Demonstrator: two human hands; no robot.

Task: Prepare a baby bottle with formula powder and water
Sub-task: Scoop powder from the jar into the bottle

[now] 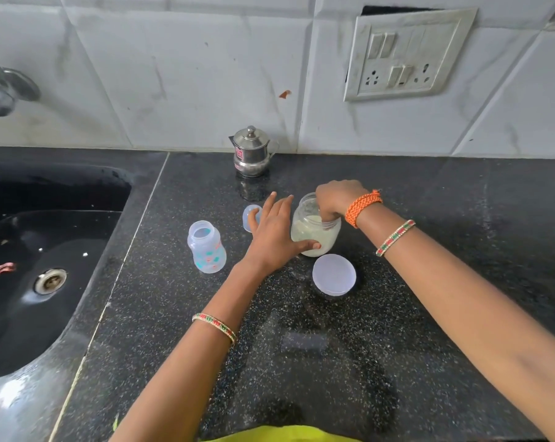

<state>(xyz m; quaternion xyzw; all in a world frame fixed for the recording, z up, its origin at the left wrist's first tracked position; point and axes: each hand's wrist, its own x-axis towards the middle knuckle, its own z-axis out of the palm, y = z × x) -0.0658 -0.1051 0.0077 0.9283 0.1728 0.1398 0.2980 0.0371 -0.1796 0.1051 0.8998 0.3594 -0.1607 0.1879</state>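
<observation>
So we're early-to-middle on this one, I'd say. The baby bottle is standing open on the black granite counter, just beside the sink, and as far as I can see it's got no powder or water in it yet. Its teat and collar piece is sitting off behind the left hand. The formula jar is open too, with its lid lying flat on the counter right in front of it. My left hand is flat against the side of the jar, fingers straight, thumb along the lower front, just steadying it. My right hand is dipped down into the jar mouth with fingers curled. Probably going for a scoop or powder, but I honestly can't tell what it has hold of, since the fingertips are hidden inside. Still left: powder into the bottle, water, cap back on, shake. That little steel pot by the wall might be the water.
</observation>
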